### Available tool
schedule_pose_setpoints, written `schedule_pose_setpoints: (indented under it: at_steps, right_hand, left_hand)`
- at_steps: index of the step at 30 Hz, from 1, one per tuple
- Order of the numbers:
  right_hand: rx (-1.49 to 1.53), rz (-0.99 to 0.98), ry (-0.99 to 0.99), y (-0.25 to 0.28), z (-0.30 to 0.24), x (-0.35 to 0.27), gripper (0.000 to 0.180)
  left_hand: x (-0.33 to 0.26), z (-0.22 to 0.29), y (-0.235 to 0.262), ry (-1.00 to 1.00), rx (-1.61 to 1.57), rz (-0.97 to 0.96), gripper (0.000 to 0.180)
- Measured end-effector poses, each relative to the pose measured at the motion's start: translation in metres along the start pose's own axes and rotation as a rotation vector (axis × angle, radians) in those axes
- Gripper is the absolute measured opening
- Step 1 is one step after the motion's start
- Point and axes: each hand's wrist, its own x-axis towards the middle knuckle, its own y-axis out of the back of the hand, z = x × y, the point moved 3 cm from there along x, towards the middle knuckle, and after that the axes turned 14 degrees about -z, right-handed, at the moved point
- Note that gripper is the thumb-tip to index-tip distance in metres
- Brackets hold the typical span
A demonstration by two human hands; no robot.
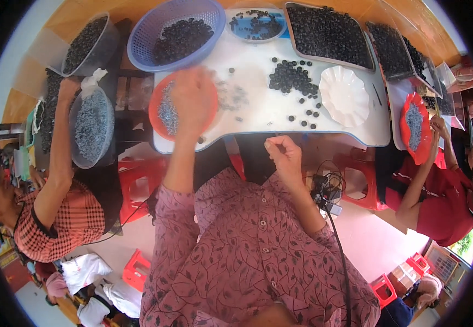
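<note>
My left hand [192, 101] reaches over a red round bowl [211, 111] holding small bluish-grey pieces [167, 111]. Motion smears its fingers, so their grip is unclear. My right hand [284, 157] is in front of the table's near edge, thumb and fingertips pinched together. Whatever lies between those fingertips, if anything, is hidden or too small to name. Beyond this hand, a loose heap of small black round parts [291, 77] spreads over the white table [247, 117]. A smear of greyish pieces [231, 95] shows to the right of the red bowl.
Behind stand a blue-purple basket [138, 49] and a tray of black parts [332, 35]. A white scalloped dish [344, 97] sits at right. Co-workers sit on both sides, one near a clear bowl [91, 128], another near a red dish [420, 128]. A black cable [339, 250] hangs beside me.
</note>
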Motion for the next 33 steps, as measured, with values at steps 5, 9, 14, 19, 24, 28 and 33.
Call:
schedule_pose_setpoints:
  at_steps: [5, 9, 14, 19, 24, 28, 33]
  right_hand:
    - [-0.235, 0.145, 0.175, 0.011, 0.003, 0.004, 0.008]
    - [-0.17, 0.184, 0.198, 0.011, -0.004, 0.003, 0.01]
    - [-0.09, 0.194, 0.112, 0.012, -0.004, 0.002, 0.015]
    - [-0.068, 0.19, 0.124, 0.014, 0.002, 0.005, 0.016]
    - [-0.009, 0.175, 0.179, 0.012, -0.01, 0.005, 0.018]
    - [0.028, 0.129, 0.221, 0.014, -0.009, 0.004, 0.019]
    - [-0.018, 0.129, 0.294, 0.019, -0.013, 0.004, 0.017]
  left_hand:
    - [-0.073, 0.047, -0.063, -0.19, -0.205, -0.228, 0.006]
    - [-0.094, 0.058, -0.09, -0.166, -0.179, -0.231, 0.007]
    - [-0.096, 0.059, -0.103, -0.221, 0.003, -0.244, 0.005]
    - [-0.097, 0.057, -0.11, -0.209, 0.0, -0.23, 0.004]
    - [-0.107, 0.055, -0.101, -0.016, -0.385, -0.344, 0.008]
    - [-0.114, 0.052, -0.11, 0.349, -0.797, -0.616, 0.019]
    - [-0.112, 0.056, -0.114, 0.421, -0.96, -0.675, 0.023]
